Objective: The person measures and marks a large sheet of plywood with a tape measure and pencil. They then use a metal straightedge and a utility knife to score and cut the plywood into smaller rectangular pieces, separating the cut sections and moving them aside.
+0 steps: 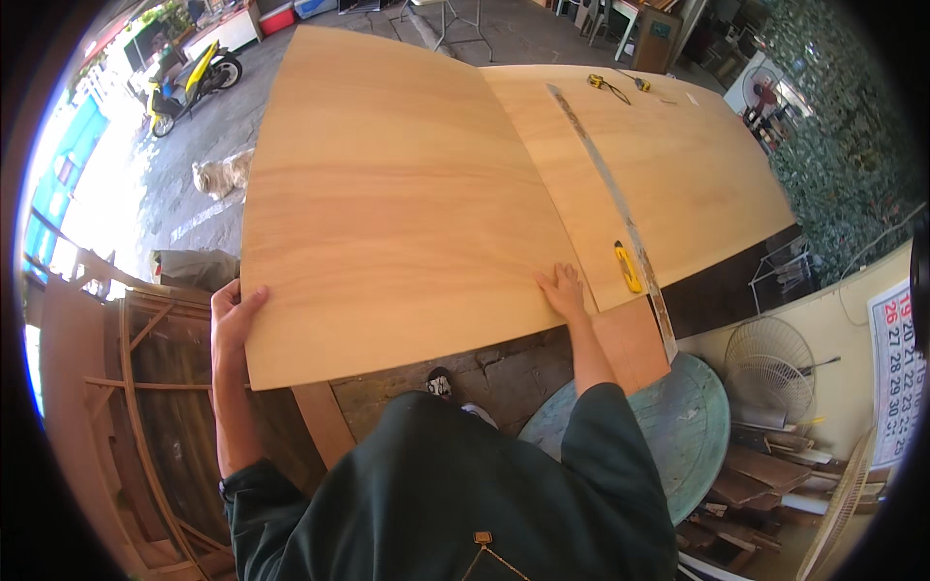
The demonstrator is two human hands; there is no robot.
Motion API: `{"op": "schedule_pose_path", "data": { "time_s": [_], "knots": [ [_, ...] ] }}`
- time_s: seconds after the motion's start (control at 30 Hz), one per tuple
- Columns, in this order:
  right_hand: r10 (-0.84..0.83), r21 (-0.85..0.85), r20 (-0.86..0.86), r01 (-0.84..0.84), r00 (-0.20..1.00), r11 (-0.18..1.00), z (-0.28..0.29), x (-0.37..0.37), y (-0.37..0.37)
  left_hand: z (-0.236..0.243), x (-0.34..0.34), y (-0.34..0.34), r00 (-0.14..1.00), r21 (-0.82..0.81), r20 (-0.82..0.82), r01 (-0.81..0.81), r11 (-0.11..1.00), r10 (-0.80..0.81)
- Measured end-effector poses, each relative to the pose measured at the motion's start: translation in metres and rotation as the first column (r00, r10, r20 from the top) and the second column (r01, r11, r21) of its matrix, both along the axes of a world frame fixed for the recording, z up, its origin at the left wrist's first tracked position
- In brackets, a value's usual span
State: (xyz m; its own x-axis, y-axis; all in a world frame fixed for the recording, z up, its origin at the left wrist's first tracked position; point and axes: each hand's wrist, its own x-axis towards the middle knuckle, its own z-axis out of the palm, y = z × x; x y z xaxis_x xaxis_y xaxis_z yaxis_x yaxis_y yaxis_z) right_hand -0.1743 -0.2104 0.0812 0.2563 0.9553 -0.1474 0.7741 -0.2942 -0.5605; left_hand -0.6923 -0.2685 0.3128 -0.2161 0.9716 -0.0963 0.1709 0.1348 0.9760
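A large plywood sheet spreads in front of me, its right edge lying along a second plywood sheet. My left hand grips the near left edge of the first sheet, thumb on top and fingers curled under. Flat on its near right corner rests my right hand, fingers spread. To the right of that hand, a yellow utility knife lies on the second sheet beside a long metal straightedge. Two yellow tape measures sit toward the far edge.
A round green table stands at near right, with a standing fan and scrap wood beyond it. Wooden frames lean at left. A cat lies on the floor near a yellow motorbike. Foliage hangs at right.
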Motion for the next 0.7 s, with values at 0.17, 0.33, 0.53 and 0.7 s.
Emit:
{"op": "schedule_pose_path", "data": {
  "time_s": [0.17,0.33,0.53,0.7],
  "knots": [
    [-0.357,0.416,-0.085,0.359,0.93,0.835,-0.04,-0.076,-0.085,-0.066,-0.063,-0.003,0.986,-0.194,-0.123,-0.139,0.971,0.117],
    [-0.542,-0.388,-0.839,0.647,0.047,0.657,-0.042,-0.133,-0.149,-0.166,-0.112,-0.003,0.962,-0.225,-0.228,-0.204,0.953,0.152],
    [-0.162,-0.254,-0.964,0.548,-0.211,0.797,-0.068,-0.146,-0.137,-0.198,-0.116,0.014,0.841,-0.278,-0.428,-0.47,0.838,0.33],
    [-0.103,-0.208,-0.968,0.505,-0.227,0.838,-0.009,-0.214,-0.093,-0.214,-0.163,0.021,0.86,-0.373,-0.399,-0.468,0.801,0.317]
  ]
}}
